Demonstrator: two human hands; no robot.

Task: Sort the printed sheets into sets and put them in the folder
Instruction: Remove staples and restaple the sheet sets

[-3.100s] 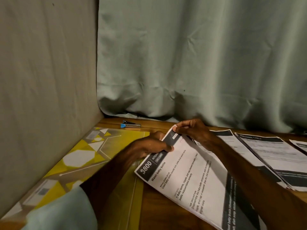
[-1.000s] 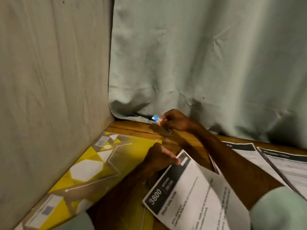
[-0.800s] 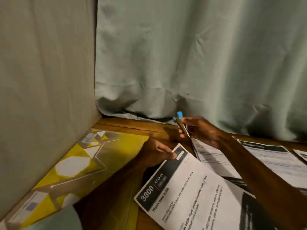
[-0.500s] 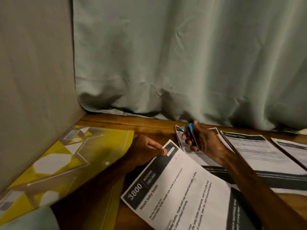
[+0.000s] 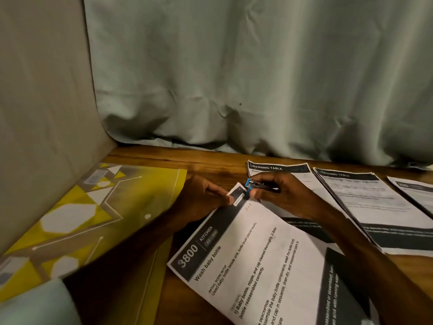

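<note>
While the printed sheets [image 5: 257,261] lie on the desk [image 5: 210,160], the left hand [image 5: 201,198] pinches their far corner and the right hand [image 5: 285,195] grips a small stapler [image 5: 255,185] at it; the yellow folder [image 5: 105,207] lies left, other stacks [image 5: 365,202] farther right.

Our left hand [image 5: 203,198] pinches the top corner of the Wash baby bottle sheet [image 5: 257,261], our right hand [image 5: 283,195] grips a small blue stapler [image 5: 254,185] at that corner, yellow folder [image 5: 93,219] left on the counter [image 5: 210,165], more sheet stacks [image 5: 365,202] right.
</note>
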